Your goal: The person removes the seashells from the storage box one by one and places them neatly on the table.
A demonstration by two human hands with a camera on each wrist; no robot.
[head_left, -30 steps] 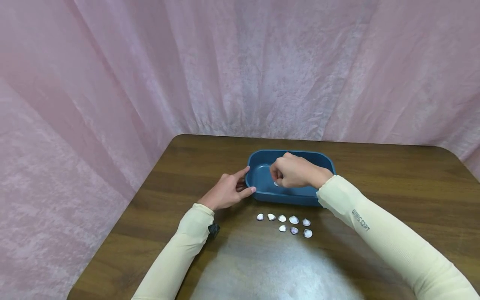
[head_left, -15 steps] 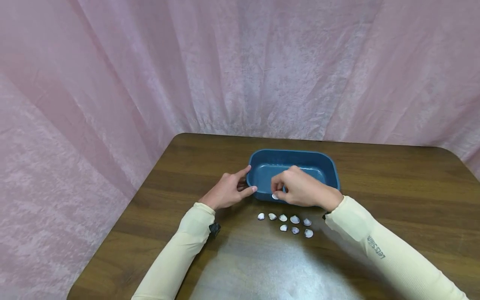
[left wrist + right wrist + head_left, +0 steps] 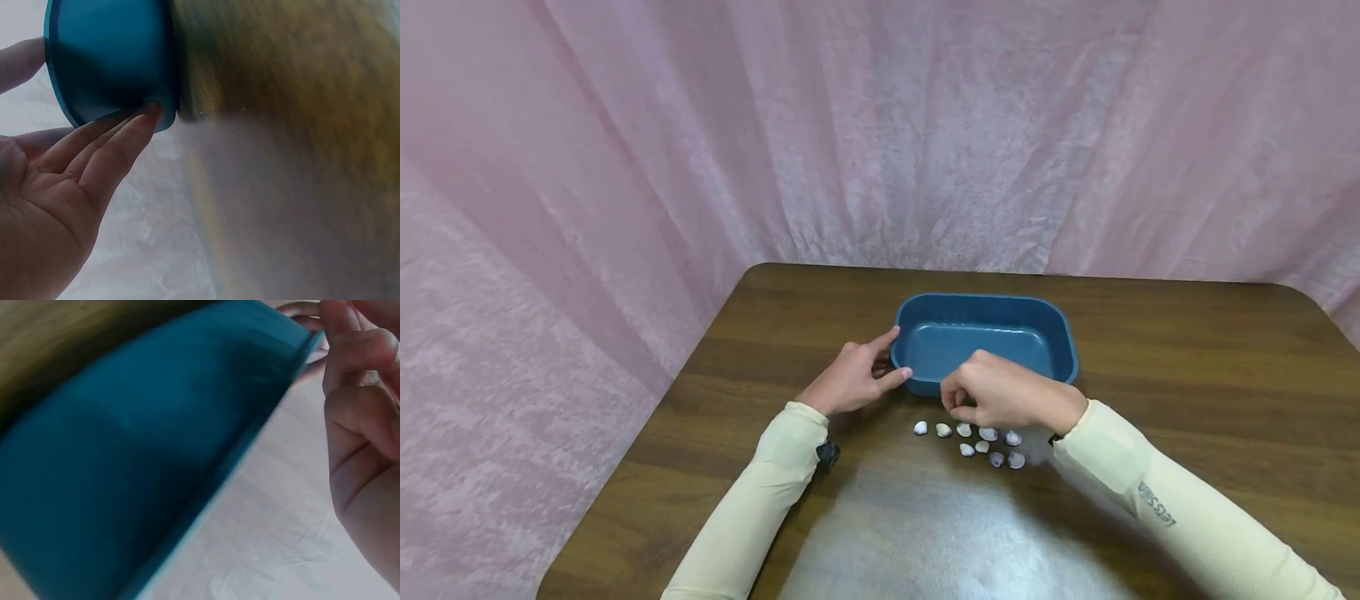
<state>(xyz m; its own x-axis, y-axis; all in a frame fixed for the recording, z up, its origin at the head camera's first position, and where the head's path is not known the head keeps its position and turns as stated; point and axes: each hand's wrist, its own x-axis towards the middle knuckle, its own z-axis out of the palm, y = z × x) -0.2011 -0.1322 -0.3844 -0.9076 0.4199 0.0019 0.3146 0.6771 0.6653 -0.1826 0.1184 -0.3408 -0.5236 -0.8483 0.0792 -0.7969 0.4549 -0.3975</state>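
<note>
A blue rectangular tub (image 3: 1073,367) stands on the wooden table. My left hand (image 3: 850,382) is at its left end, fingers fairly straight, thumb and fingertips touching the wall; the left wrist view shows these fingers (image 3: 109,150) along the tub's outside. Over the near rim hangs my right hand (image 3: 1000,390), fingers curled, no shell visible at the fingertips. Several small seashells lie in front of the tub in two rows: the far row starts with a white shell (image 3: 921,427), the near row includes a small white shell (image 3: 982,447) and a purple shell (image 3: 996,459).
The table (image 3: 775,317) reaches left and right of the tub, with a bright glare in front of the shells. A pink curtain (image 3: 880,133) hangs behind its back edge. The tub's inner floor (image 3: 977,337) shows no shells in the visible part.
My right hand has come from inside the tub toward me and let go of a white shell, now in the near row. The purple shell has shifted right. My left hand has stayed put.
</note>
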